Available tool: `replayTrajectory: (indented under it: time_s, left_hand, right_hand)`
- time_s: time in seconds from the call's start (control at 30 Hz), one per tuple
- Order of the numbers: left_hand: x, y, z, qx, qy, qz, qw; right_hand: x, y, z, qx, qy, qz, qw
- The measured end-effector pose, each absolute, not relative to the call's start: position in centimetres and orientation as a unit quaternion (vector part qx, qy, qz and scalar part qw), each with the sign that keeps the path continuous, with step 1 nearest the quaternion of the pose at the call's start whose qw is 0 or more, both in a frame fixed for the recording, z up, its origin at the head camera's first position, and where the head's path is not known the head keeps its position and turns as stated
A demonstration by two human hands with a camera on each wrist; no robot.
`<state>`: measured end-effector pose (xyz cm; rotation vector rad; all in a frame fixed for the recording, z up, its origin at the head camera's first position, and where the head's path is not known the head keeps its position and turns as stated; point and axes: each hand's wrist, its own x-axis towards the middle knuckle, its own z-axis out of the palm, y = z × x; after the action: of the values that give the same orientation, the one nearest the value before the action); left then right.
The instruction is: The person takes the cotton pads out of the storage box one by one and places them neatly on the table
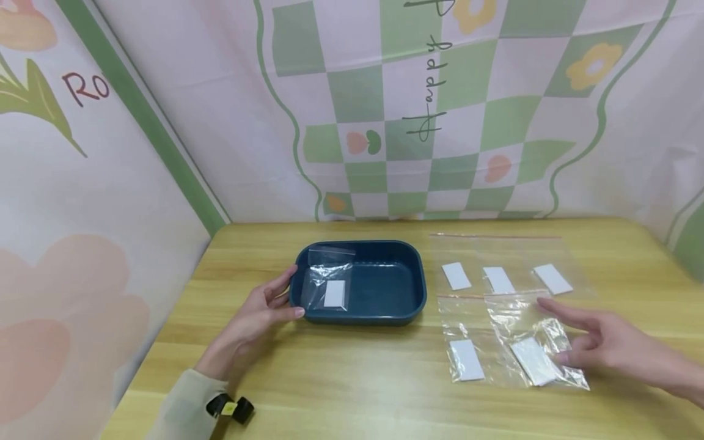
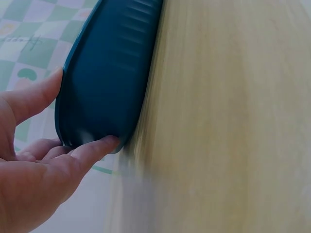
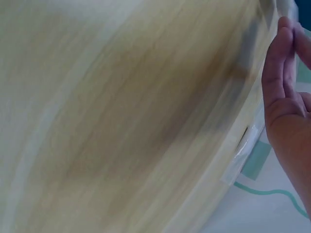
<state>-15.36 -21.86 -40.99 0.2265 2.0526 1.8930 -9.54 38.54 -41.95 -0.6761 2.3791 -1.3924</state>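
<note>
A dark blue rectangular tray [image 1: 387,290] with raised walls sits on the table. My left hand [image 1: 258,315] holds its left end, thumb at the near corner and fingers along the far side; the left wrist view shows this left hand [image 2: 43,165] spanning the tray's end [image 2: 102,87]. Inside the tray, at the left, lies a clear zip bag [image 1: 330,266] with a white card [image 1: 334,294]. My right hand [image 1: 610,345] hovers at the near right zip bag [image 1: 508,315], index finger extended over its top, thumb beside its white cards [image 1: 535,362].
Right of the tray, three white cards [image 1: 456,276] in clear plastic bags lie in a back row. Another bagged white card [image 1: 466,360] lies in front, left of the bag by my right hand. A patterned cloth [image 1: 407,110] hangs behind the wooden table [image 1: 352,385].
</note>
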Motion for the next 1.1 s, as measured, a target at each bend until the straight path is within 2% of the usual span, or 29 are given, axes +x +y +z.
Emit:
replayTrajectory:
  time_s: [0.23, 0.6, 1.1]
  left_hand:
    - [-15.5, -21.9, -41.1, 0.082, 0.721, 0.667, 0.168]
    - [-15.4, -21.9, -41.2, 0.078, 0.722, 0.666, 0.168]
    - [-15.4, -21.9, -41.2, 0.08, 0.732, 0.656, 0.163]
  right_hand:
    - [-9.5, 38.6, -42.5, -0.251, 0.859, -0.43, 0.119]
    - [-9.1, 38.3, -42.6, -0.209, 0.905, -0.363, 0.074]
    - [-9.1, 38.2, -43.3, -0.201, 0.913, -0.349, 0.057]
